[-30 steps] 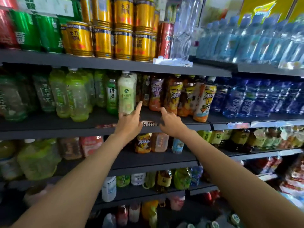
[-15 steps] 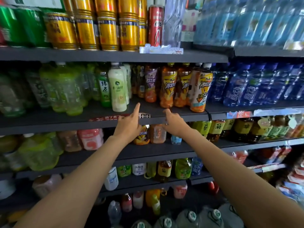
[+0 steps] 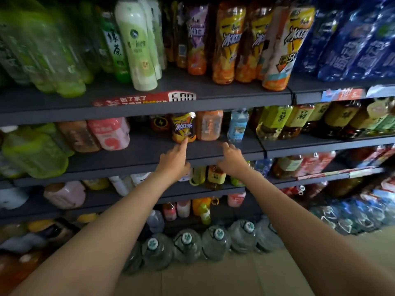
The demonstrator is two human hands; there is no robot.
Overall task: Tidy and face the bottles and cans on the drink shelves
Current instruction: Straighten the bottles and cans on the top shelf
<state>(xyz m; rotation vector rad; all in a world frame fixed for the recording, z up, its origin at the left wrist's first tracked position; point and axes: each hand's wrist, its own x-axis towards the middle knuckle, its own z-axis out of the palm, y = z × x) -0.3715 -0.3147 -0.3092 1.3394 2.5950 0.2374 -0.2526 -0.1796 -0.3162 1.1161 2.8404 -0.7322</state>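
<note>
Dark grey drink shelves (image 3: 149, 154) fill the view in several tiers, with big water jugs (image 3: 186, 242) standing on the floor below. Most of the tidying looks still to do: on the upper tier the iced-tea bottles (image 3: 226, 43) and the pale green bottle (image 3: 136, 45) stand forward, but the tier at hand height has a wide bare front strip, and its bottles sit far back. There a short yellow iced-tea bottle (image 3: 183, 128), an orange bottle (image 3: 209, 126) with its label turned away and a small blue water bottle (image 3: 237, 124) wait well behind the edge; I judge these need pulling forward and turning. The left hand (image 3: 174, 165) reaches in with its forefinger straight, the tip at the base of the yellow iced-tea bottle, gripping nothing. The right hand (image 3: 232, 160) is extended over the shelf with fingers spread loosely, near the water bottle and holding nothing. Bottles at far left and right are smeared by blur, the upper bottles' caps are cut off, and the lower tiers lie in shadow behind both arms.
</note>
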